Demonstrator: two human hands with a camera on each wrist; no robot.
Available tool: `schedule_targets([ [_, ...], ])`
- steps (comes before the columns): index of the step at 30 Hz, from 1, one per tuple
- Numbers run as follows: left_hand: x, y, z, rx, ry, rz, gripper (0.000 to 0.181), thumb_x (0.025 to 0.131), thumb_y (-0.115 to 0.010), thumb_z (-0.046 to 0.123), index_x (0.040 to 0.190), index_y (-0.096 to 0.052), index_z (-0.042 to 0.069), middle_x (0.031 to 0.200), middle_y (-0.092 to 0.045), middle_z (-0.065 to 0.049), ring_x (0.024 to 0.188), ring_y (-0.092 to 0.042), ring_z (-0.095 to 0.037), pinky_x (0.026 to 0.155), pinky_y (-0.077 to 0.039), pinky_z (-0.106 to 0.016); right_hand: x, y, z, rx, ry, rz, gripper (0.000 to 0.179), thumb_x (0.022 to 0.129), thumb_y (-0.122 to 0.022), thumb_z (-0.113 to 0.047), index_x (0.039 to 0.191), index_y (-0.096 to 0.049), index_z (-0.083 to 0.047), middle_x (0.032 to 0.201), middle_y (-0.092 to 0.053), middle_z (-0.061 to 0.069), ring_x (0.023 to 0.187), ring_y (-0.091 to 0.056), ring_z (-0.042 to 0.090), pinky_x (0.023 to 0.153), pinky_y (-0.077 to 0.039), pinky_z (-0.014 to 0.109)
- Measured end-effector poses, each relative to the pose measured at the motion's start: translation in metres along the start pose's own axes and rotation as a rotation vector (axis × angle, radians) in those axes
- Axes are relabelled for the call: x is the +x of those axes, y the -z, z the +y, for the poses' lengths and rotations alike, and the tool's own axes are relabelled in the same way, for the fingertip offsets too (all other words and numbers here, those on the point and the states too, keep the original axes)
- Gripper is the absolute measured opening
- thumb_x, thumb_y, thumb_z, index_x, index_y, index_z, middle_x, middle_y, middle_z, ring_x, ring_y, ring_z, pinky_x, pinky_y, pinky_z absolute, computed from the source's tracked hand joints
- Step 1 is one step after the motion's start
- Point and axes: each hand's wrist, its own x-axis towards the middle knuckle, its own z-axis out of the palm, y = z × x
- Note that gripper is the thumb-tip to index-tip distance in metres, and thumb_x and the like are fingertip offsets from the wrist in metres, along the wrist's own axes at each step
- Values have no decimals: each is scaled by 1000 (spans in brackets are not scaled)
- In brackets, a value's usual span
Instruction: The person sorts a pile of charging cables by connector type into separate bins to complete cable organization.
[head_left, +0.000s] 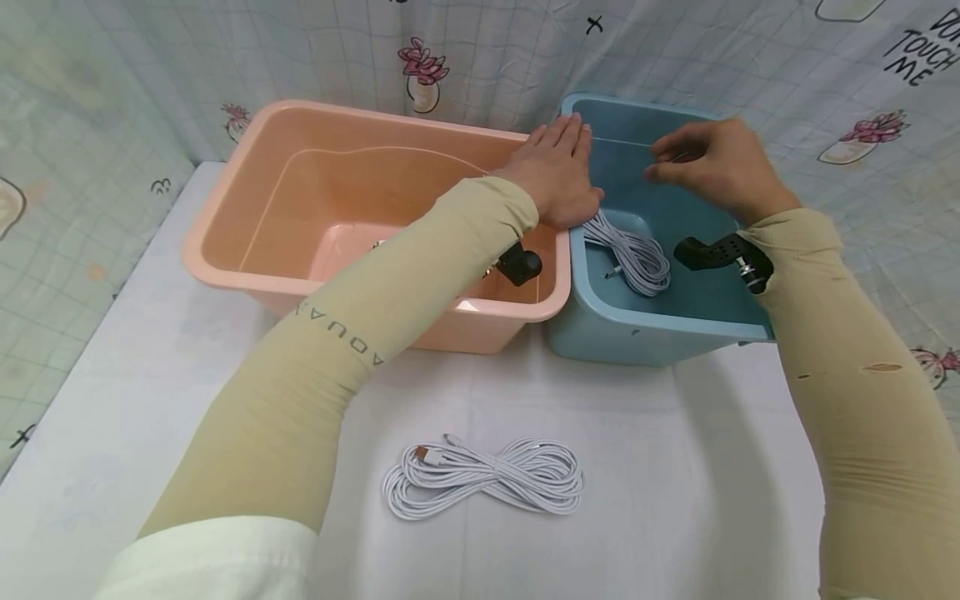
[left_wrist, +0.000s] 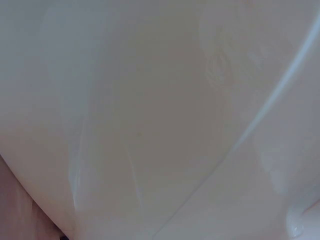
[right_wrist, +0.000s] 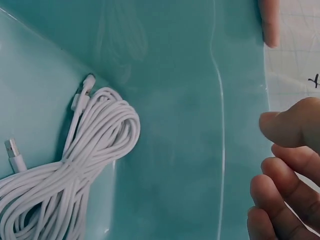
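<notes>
My left hand (head_left: pixel 553 172) lies with straight fingers across the touching rims of a pink bin (head_left: pixel 228 279) and a blue bin (head_left: pixel 630 315). Above the blue bin hovers my right hand (head_left: pixel 720 162), its fingers loosely bent and nothing between thumb and fingertips. A bundled white USB cable (right_wrist: pixel 75 167) lies on the floor of the blue bin, apart from the right hand. Another coiled white cable (head_left: pixel 487 479) rests on the table in front of the bins. The left wrist view holds mostly a blurred, pale bin wall (left_wrist: pixel 150 100).
Both bins stand side by side on a white-covered table (head_left: pixel 637 483). Behind them hangs a grid-patterned curtain (head_left: pixel 495 58) with plant drawings. My left forearm hides part of the pink bin's inside, where small bits of something show.
</notes>
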Motion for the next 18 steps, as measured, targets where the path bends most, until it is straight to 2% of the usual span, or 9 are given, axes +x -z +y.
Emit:
schedule_targets([
  [6, -1, 0, 1, -3, -11, -11, 77, 101, -17, 50, 151, 24, 8, 161, 29, -8, 152, 23, -24, 128, 10, -40, -4, 3, -4, 40, 23, 41, 49, 89, -66, -45, 127, -64, -14, 99, -62, -11, 92, -56, 2, 104, -47, 54],
  [7, -1, 0, 2, -4, -13, -11, 77, 101, -17, 50, 151, 24, 8, 161, 29, -8, 152, 23, -24, 128, 10, -40, -5, 4, -5, 40, 29, 50, 48, 89, -66, -45, 126, -65, -15, 100, -63, -10, 91, -56, 0, 102, -48, 51],
  [10, -2, 1, 2, -4, -15, -1, 77, 101, -17, 50, 152, 22, 8, 161, 27, -9, 153, 22, -24, 128, 10, -40, -8, 7, -11, 34, 72, 76, 45, 89, -66, -44, 124, -66, -16, 99, -64, -12, 87, -56, -5, 90, -51, 30],
  [13, -3, 2, 2, -6, -10, 5, 77, 101, -18, 50, 153, 21, 8, 162, 27, -9, 153, 22, -24, 128, 10, -39, -13, 10, -19, 30, 116, 84, 42, 89, -67, -42, 122, -68, -16, 99, -65, -12, 84, -56, -8, 77, -44, 15],
  [18, -3, 3, 0, -11, -9, 8, 77, 102, -19, 50, 153, 20, 8, 162, 26, -9, 153, 21, -24, 128, 10, -39, -23, 12, -34, 18, 191, 96, 40, 89, -68, -41, 120, -69, -16, 98, -65, -14, 82, -57, -13, 74, -43, 6],
])
